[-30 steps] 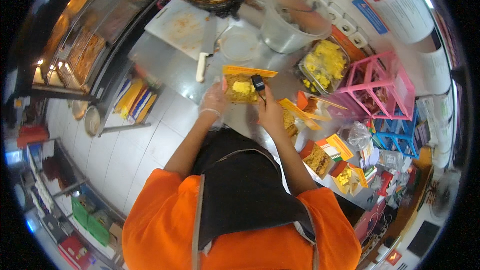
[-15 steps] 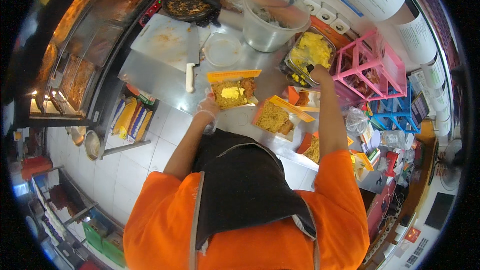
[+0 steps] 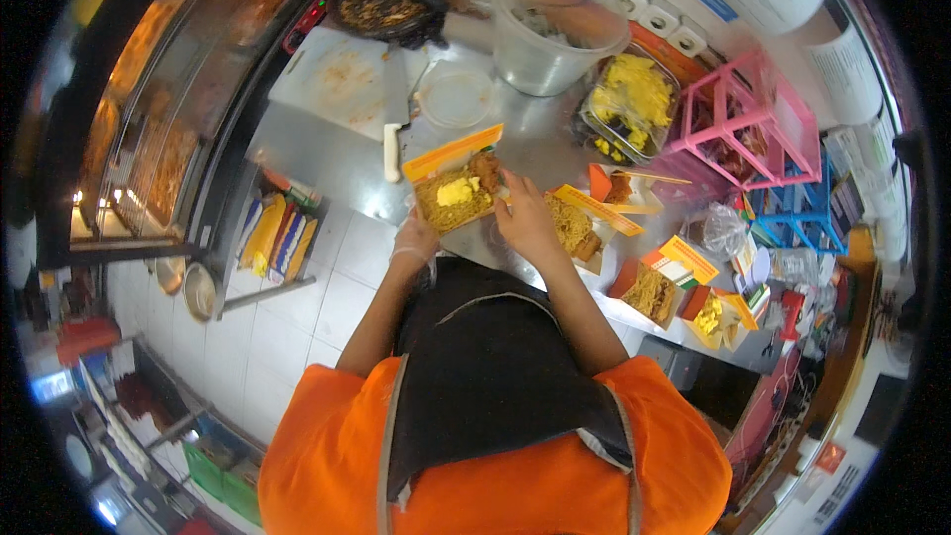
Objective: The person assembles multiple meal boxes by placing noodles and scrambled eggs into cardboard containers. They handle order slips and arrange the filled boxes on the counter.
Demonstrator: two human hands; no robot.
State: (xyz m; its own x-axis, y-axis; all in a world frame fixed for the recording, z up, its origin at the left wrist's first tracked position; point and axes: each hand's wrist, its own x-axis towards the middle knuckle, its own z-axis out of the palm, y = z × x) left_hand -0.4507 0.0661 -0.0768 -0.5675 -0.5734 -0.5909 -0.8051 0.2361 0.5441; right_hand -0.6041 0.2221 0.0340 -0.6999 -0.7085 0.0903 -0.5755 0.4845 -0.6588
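Observation:
A paper takeaway box (image 3: 451,153) with an orange flap is held between my hands over the near edge of the steel counter. Inside lie noodles (image 3: 432,206), a heap of scrambled egg (image 3: 458,191) and a browned fried piece (image 3: 485,170). In a clear plastic glove, my left hand (image 3: 415,240) grips the box's lower left corner. My right hand (image 3: 529,226) is at its right side, fingertips against the edge. To the right stand several more boxes, one with noodles (image 3: 649,294) and one with egg (image 3: 707,315). A clear tray (image 3: 661,146) of scrambled egg sits farther back.
A white-handled knife (image 3: 392,152) lies beside a stained cutting board (image 3: 312,79). Behind are a black pan (image 3: 388,2) and a translucent tub (image 3: 547,67). A pink rack (image 3: 748,114) and blue rack (image 3: 792,218) stand right; a lit glass cabinet (image 3: 163,109) stands left.
My right hand has left the egg tray and come down to the box's right side. The box is now tilted, its right end higher, with my left hand still on it.

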